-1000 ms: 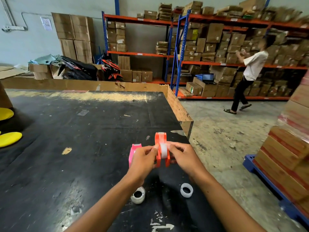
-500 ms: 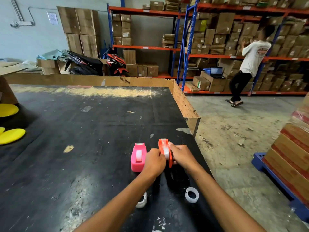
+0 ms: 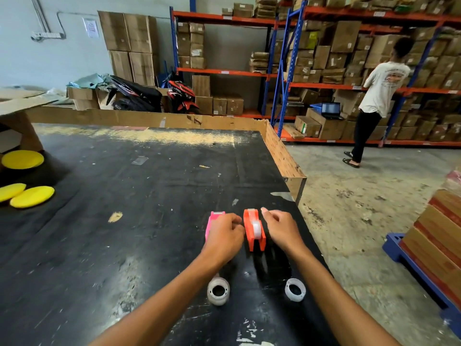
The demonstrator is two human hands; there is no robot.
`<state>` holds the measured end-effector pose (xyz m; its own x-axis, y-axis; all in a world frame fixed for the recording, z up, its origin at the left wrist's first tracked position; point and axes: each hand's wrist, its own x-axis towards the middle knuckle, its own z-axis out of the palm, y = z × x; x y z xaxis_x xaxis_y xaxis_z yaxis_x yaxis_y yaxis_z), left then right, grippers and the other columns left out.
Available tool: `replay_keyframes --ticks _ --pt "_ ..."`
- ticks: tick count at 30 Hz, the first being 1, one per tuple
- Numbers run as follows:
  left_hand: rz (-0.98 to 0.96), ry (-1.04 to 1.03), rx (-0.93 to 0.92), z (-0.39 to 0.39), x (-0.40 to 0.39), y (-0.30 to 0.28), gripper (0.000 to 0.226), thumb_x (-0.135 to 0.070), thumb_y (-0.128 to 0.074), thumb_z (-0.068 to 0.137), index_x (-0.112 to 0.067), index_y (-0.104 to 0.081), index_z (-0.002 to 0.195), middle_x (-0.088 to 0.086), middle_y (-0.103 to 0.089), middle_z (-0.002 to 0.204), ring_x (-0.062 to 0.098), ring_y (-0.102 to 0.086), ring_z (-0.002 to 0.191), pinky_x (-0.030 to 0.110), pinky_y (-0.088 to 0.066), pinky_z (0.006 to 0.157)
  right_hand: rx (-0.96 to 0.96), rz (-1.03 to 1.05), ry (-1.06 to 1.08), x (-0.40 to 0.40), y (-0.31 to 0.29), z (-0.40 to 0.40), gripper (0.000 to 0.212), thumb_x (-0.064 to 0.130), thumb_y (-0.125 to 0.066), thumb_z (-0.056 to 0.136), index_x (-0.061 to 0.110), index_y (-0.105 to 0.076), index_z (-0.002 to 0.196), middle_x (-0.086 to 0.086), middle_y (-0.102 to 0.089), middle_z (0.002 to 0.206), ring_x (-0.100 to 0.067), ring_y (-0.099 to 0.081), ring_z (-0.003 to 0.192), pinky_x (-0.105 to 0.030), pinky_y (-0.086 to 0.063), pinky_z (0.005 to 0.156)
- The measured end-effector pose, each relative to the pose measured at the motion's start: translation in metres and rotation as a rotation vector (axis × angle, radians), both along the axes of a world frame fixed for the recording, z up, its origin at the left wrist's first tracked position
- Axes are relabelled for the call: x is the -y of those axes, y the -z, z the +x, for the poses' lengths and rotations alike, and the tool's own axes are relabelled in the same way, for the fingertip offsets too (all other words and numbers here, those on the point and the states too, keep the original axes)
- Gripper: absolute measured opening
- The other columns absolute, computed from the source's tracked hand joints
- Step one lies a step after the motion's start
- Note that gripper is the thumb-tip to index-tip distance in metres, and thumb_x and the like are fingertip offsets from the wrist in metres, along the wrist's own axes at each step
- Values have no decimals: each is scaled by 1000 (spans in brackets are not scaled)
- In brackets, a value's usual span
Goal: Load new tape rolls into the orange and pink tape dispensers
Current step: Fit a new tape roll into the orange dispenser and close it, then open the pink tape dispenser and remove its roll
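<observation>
Orange dispenser (image 3: 254,231), already loaded, stands between your hands; your left hand (image 3: 224,236) curls empty over the pink dispenser (image 3: 212,224), right hand (image 3: 280,227) loosely open. Light, rigid plastic: grip its flat sides.

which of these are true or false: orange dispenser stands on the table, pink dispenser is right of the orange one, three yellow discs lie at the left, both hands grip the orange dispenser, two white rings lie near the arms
1. The orange dispenser stands on the table: true.
2. The pink dispenser is right of the orange one: false, it is left of it.
3. Three yellow discs lie at the left: true.
4. Both hands grip the orange dispenser: false, the left hand and right hand sit beside it, apparently apart.
5. Two white rings lie near the arms: true.
</observation>
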<state>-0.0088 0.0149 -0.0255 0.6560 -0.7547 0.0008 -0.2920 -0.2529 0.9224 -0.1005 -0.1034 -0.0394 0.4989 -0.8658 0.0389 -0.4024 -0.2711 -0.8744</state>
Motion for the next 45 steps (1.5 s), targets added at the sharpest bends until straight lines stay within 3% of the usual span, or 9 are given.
replay_keyframes --ticks 4,8,12,16,19,25,28,36,45 --pt "-7 -172 124 31 -21 -9 28 -7 -48 86 -6 -69 106 9 -72 93 25 -65 84 25 -45 74 130 -255 48 -26 -23 11 27 25 -52 93 9 -69 82 -6 -67 84 -20 -60 82 -32 -44 73" --pt "65 -126 6 53 -35 2 24 -8 -47 87 -9 -71 90 2 -62 81 16 -51 80 25 -38 72 -55 -211 -151 -51 -21 40 24 27 -52 91 10 -69 94 -9 -71 89 -24 -63 87 -32 -48 79" --pt "149 -32 -166 62 -39 25 19 -17 -47 81 -18 -60 68 5 -47 63 18 -39 65 32 -32 64 -328 -131 -198 -63 -1 58 35 30 -48 92 20 -37 61 -14 -54 83 -26 -47 81 -30 -30 70" --pt "49 -39 -321 65 -45 24 18 -25 -50 78 -18 -64 67 8 -60 73 20 -52 71 31 -41 64 -246 -122 -196 -76 5 58 29 15 -52 85 18 -48 57 -9 -57 73 -25 -49 73 -38 -37 66" --pt "-83 -75 -372 69 -57 13 22 -14 -53 89 -15 -65 71 14 -71 85 28 -67 80 39 -56 75 -108 -137 -192 -91 -2 55 11 10 -57 82 9 -68 83 -11 -72 85 -27 -64 81 -42 -50 76" --pt "-309 -148 -240 76 -89 -9 11 -14 -75 78 -10 -65 80 10 -69 87 25 -68 79 52 -59 78 57 -228 -303 -112 -37 57 36 8 -67 79 19 -66 114 13 -67 92 -5 -65 86 -28 -54 84" --pt "-297 -96 -179 81 -106 -20 28 -20 -81 71 -9 -65 92 15 -73 95 27 -72 84 43 -59 79 -18 -317 -379 -117 -53 58 53 10 -69 77 19 -57 128 1 -68 113 -13 -65 99 -32 -53 91" --pt "-252 2 -83 94 -139 -24 47 -24 -81 71 -15 -60 112 17 -74 92 32 -74 82 48 -61 77 -169 -408 -481 -142 -66 72 38 40 -65 65 23 -60 98 -9 -66 94 -26 -63 83 -46 -55 75" --pt "-162 -70 42 96 -130 -2 42 -17 -72 81 -11 -61 121 15 -73 95 26 -72 82 34 -61 70 -87 -522 -283 -162 -54 54 22 19 -59 86 16 -43 101 -4 -67 84 -26 -64 75 -46 -51 65"
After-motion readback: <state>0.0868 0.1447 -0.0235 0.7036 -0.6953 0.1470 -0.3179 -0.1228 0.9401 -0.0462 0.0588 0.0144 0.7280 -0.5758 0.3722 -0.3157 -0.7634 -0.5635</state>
